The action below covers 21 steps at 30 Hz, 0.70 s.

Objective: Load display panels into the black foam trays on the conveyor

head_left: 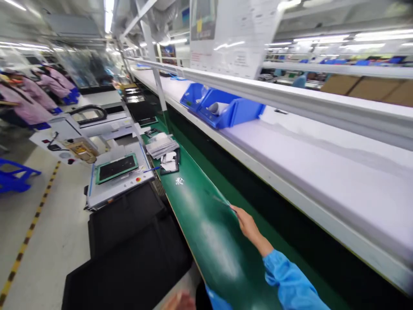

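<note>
My right hand (247, 224), in a blue sleeve, reaches in from the lower right over the green mat (190, 202). Its fingers are closed round a thin grey tool (221, 200), slim and pointed like tweezers, whose tip is blurred and aims left. At the bottom edge my left hand (180, 300) is smeared by motion and mostly cut off, so its fingers cannot be made out. Farther up the mat lie a stack of flat grey pieces (161, 146) and a black frame (170, 162) with white scraps on it.
Black trays (125, 254) stand left of the mat. Beyond them is a white machine (122, 185) bearing a green-edged dark panel (116, 168). Blue bins (222, 107) sit on the white shelf (306, 168) at right. Several people in pink (29, 94) are far left.
</note>
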### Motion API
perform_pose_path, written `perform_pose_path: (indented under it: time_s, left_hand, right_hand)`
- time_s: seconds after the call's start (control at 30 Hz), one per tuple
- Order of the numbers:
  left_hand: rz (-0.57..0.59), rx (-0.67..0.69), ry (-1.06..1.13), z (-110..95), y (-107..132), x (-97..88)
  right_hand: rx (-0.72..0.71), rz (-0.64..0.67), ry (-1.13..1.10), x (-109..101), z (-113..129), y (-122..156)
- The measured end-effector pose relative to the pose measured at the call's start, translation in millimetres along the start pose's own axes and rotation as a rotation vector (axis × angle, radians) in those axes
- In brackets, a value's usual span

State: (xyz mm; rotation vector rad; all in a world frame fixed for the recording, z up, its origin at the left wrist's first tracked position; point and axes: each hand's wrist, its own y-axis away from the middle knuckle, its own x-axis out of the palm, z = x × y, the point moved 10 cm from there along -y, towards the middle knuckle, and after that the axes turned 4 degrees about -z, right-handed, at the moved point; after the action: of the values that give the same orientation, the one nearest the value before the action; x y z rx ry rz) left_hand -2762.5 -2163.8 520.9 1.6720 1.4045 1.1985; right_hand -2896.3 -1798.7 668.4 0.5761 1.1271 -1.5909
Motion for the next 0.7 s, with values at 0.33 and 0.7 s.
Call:
perform_pose_path:
  time_s: [0.33, 0.7]
  left_hand:
    - [0.976, -0.107, -0.499, 139.2, 139.4, 48.3]
    - [1.085, 0.056, -0.859, 393.9, 283.5, 132.1]
  right_hand:
    - [-0.196, 0.110, 0.093, -116.2, 318.5, 374.2]
    - [1.324, -1.013, -0.381, -121.4, 324.4, 757.6]
